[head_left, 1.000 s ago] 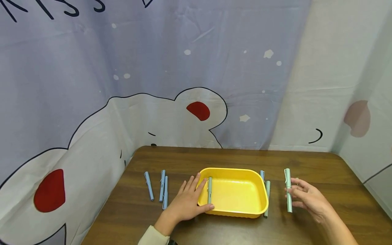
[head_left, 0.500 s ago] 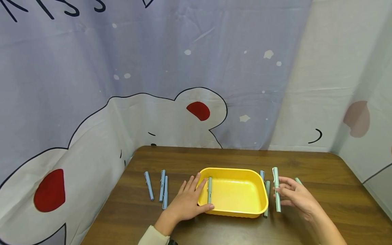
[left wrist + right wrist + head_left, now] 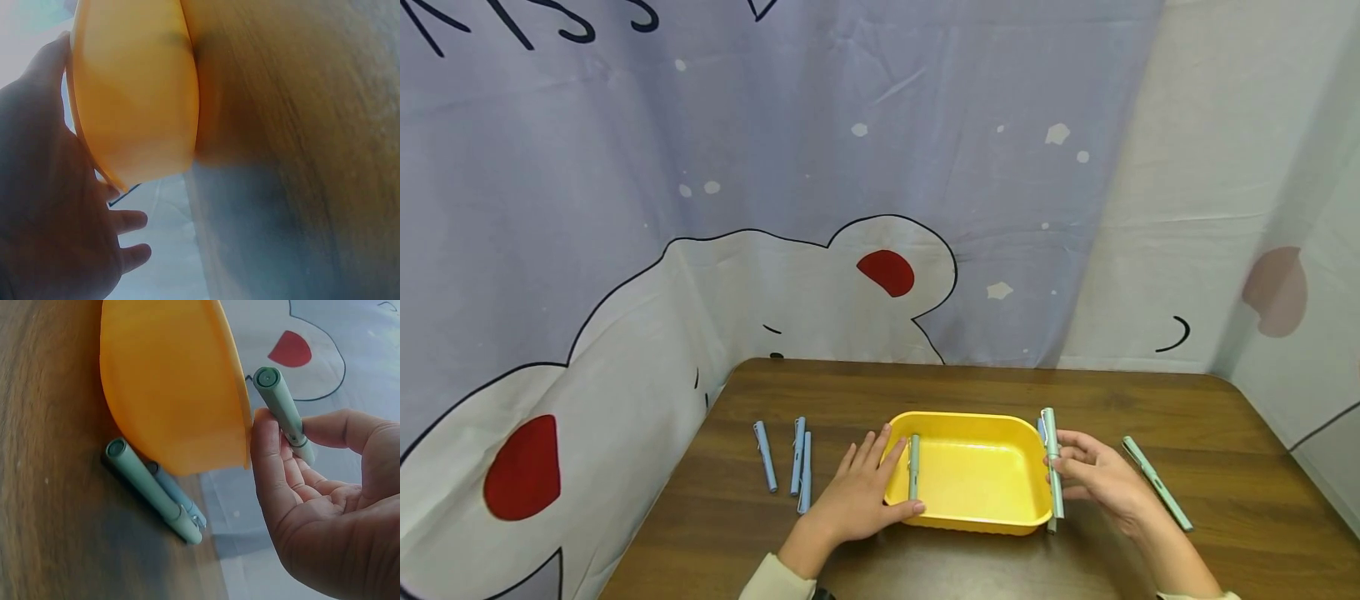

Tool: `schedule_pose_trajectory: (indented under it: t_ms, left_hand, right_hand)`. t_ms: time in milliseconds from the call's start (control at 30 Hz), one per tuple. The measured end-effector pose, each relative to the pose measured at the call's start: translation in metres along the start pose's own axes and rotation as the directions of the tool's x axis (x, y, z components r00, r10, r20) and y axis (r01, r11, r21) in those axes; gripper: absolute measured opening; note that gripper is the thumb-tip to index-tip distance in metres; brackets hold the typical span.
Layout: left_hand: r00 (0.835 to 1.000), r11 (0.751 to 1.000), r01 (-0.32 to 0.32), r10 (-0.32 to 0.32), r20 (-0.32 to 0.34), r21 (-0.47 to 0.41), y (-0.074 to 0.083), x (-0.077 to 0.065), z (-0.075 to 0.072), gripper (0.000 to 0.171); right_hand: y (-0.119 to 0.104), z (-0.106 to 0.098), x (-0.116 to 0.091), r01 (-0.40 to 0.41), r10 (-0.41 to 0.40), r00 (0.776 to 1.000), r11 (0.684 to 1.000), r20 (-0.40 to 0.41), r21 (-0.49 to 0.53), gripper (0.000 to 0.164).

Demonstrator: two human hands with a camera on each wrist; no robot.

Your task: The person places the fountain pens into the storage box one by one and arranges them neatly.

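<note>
A green pen [image 3: 1053, 463] is pinched between thumb and fingers of my right hand [image 3: 1105, 477], upright in the head view at the right rim of the yellow tray [image 3: 970, 522]. The right wrist view shows that held pen [image 3: 281, 403] raised beside the tray wall [image 3: 175, 381]. My left hand [image 3: 859, 492] rests with spread fingers over the tray's left rim, its thumb along the front edge. Inside the tray, by that hand, lies another green pen [image 3: 913, 467]. In the left wrist view the left hand [image 3: 62, 187] lies along the tray's side.
On the wooden table [image 3: 842, 383], a green pen [image 3: 150, 487] and a blue pen [image 3: 178, 494] lie beside the tray's right wall. Farther right is one more green pen [image 3: 1157, 483]. Blue pens [image 3: 764, 456] lie left of the tray. A printed curtain [image 3: 775, 167] hangs behind.
My right hand has carried the green pen left to the tray's right rim, uncovering another green pen on the table at right. The left hand and tray have stayed put.
</note>
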State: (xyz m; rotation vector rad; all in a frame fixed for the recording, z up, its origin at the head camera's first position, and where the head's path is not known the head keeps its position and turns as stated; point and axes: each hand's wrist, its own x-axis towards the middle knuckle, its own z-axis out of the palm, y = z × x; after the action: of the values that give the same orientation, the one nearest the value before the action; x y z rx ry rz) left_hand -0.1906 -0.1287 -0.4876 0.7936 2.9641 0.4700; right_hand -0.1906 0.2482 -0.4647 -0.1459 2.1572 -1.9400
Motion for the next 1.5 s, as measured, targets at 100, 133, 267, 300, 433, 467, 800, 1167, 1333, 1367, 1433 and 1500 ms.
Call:
schedule_pose_trajectory:
  t_ms: [100, 133, 267, 300, 433, 467, 800, 1167, 1333, 1367, 1433, 1500]
  left_hand:
    - [1.0, 1.0, 0.003, -0.003, 0.002, 0.002, 0.0, 0.0, 0.0, 0.092]
    - [1.0, 1.0, 0.006, -0.006, 0.006, 0.002, 0.0, 0.0, 0.0, 0.092]
    - [1.0, 1.0, 0.013, -0.013, 0.011, -0.007, 0.0, 0.001, 0.001, 0.093]
    - [1.0, 1.0, 0.014, -0.013, 0.011, -0.009, 0.0, 0.001, 0.001, 0.093]
    - [1.0, 1.0, 0.013, -0.013, 0.008, -0.006, -0.001, 0.0, 0.001, 0.093]
    - [1.0, 1.0, 0.013, -0.013, 0.008, -0.005, -0.001, 0.0, 0.001, 0.093]
    - [1.0, 1.0, 0.016, -0.016, 0.013, -0.006, 0.0, 0.0, 0.001, 0.094]
    - [1.0, 1.0, 0.018, -0.018, 0.006, 0.002, -0.003, 0.001, 0.004, 0.093]
    - [1.0, 1.0, 0.018, -0.018, 0.005, 0.001, -0.003, 0.001, 0.004, 0.094]
    - [1.0, 1.0, 0.018, -0.018, 0.006, 0.0, -0.002, 0.001, 0.004, 0.094]
    - [1.0, 1.0, 0.017, -0.017, 0.004, 0.001, -0.002, 0.001, 0.004, 0.094]
    - [1.0, 1.0, 0.016, -0.016, 0.003, -0.002, -0.002, 0.001, 0.004, 0.094]
  right_hand:
    - [-0.002, 0.004, 0.0, 0.004, -0.004, 1.0, 1.0, 0.009, -0.004, 0.065]
    - [-0.003, 0.005, 0.0, 0.008, -0.008, 1.0, 1.0, 0.017, -0.003, 0.065]
    - [-0.006, 0.011, 0.001, 0.017, -0.017, 0.999, 1.0, 0.043, -0.006, 0.066]
    - [-0.007, 0.012, 0.002, 0.017, -0.017, 0.999, 1.0, 0.047, -0.006, 0.066]
    - [-0.009, 0.018, 0.004, 0.001, -0.001, 0.999, 1.0, 0.049, -0.01, 0.067]
    - [-0.01, 0.02, 0.005, -0.001, 0.002, 0.999, 1.0, 0.049, -0.012, 0.067]
    - [-0.014, 0.031, 0.011, 0.011, -0.011, 0.996, 1.0, 0.084, -0.002, 0.067]
    - [-0.02, 0.044, 0.017, 0.01, -0.01, 0.994, 1.0, 0.108, 0.003, 0.062]
    - [-0.019, 0.05, 0.021, 0.01, -0.01, 0.991, 1.0, 0.13, 0.0, 0.064]
    - [-0.019, 0.051, 0.022, 0.009, -0.009, 0.991, 1.0, 0.132, -0.002, 0.064]
    - [-0.019, 0.054, 0.023, 0.01, -0.01, 0.992, 1.0, 0.129, -0.004, 0.062]
    - [-0.019, 0.058, 0.025, 0.01, -0.01, 0.992, 1.0, 0.124, -0.003, 0.061]
